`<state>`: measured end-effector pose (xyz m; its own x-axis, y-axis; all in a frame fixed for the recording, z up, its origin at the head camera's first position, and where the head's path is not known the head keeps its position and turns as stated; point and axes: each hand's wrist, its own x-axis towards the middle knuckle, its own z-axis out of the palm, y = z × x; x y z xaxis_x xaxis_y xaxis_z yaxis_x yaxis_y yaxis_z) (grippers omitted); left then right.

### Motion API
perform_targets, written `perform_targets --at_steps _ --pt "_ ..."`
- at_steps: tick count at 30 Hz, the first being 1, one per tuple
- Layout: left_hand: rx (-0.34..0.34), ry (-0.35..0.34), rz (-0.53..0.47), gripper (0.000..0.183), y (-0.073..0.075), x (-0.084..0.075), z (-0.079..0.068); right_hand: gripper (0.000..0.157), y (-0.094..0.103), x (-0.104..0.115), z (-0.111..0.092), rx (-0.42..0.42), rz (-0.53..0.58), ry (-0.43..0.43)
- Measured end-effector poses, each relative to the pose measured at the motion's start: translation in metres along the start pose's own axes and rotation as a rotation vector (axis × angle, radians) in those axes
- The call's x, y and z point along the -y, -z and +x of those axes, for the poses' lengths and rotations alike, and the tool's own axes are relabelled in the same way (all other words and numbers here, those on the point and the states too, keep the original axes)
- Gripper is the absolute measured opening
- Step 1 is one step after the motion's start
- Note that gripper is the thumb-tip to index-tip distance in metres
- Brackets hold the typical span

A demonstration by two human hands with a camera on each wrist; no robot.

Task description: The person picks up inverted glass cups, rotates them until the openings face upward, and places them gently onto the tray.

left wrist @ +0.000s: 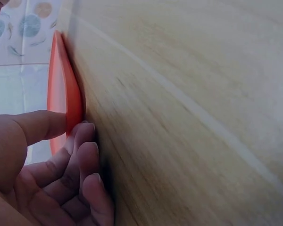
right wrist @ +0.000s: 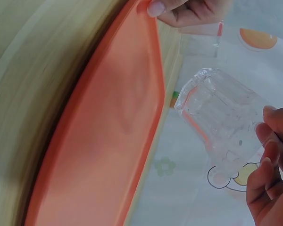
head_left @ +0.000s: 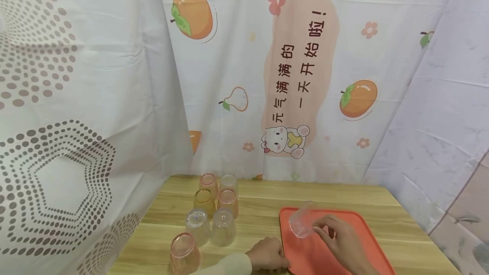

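Note:
My right hand pinches a clear drinking glass between thumb and fingers. The glass hangs tilted above the red-orange tray. In the right wrist view, the same glass shows ridged sides and a thick end, and the fingers hold it at the other end. My left hand grips the tray's near left corner. Seen from the left wrist, the thumb lies on the tray's rim and the other fingers curl against its outer side, close to the tabletop.
Several glasses stand in a group at the table's left, among them a yellow one, a pink one and a clear one. A pink-rimmed glass stands nearest, left of my left forearm. Printed curtains hang behind the wooden table.

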<state>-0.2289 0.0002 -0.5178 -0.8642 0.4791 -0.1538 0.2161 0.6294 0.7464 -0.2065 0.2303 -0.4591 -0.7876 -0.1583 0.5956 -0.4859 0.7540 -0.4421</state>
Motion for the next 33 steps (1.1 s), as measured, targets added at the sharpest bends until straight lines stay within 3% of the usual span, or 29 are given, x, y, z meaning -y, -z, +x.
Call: perform_targets --at_steps 22,33 --pt "0.038 -0.001 -0.059 0.031 0.003 -0.001 -0.001 0.03 0.022 -0.041 -0.004 -0.113 -0.134 0.12" --pt "0.052 -0.03 -0.086 0.032 0.002 0.003 -0.001 0.029 0.029 -0.06 -0.01 -0.117 -0.198 0.123"
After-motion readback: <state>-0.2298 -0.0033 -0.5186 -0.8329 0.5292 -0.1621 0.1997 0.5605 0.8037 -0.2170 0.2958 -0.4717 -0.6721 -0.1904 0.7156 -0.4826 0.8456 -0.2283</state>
